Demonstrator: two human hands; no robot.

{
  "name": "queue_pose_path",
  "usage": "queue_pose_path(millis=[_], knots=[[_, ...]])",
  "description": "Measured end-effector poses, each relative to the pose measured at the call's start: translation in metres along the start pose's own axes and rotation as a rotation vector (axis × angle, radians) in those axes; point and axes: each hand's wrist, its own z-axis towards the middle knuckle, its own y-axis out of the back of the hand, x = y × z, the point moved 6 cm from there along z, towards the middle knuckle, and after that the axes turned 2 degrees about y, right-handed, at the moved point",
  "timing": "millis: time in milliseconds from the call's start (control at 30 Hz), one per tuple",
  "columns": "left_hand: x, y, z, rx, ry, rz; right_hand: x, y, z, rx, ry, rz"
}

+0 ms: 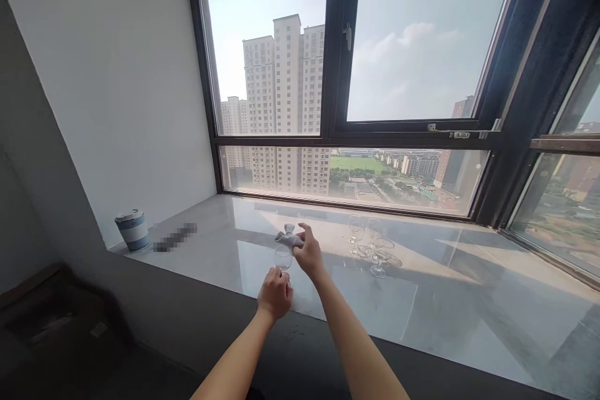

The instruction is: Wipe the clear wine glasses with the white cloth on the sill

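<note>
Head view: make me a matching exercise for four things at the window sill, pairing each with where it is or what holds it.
Things:
1. wine glass
2. grey cloth
3. striped cup
4. group of glasses

Places:
A. on the sill, far left by the wall
B. on the sill, right of both hands
C. in the left hand
D. in the right hand, at the wine glass's rim

Pairs: 1-C, 2-D, 3-A, 4-B

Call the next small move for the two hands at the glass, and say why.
Probably work the grey cloth down into the bowl and turn it. The right hand pinches the cloth bunched at the rim of the wine glass, mostly above it, while the left hand grips the stem low, with the glass upright near the front edge of the sill.
</note>
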Motion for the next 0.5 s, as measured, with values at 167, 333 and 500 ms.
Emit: queue_pose_path(millis=[167, 333, 500], knots=[[0.002, -0.002, 0.0, -0.02, 0.009, -0.026, 0.04, -0.015, -0.007, 0.189, 0.187, -0.158], [0.005, -0.008, 0.0, -0.085, -0.033, -0.065, 0.058, -0.021, -0.023, 0.196, 0.315, -0.28], [0.004, -0.009, -0.001, -0.081, -0.059, -0.08, 0.063, -0.032, -0.02, 0.246, 0.309, -0.454]])
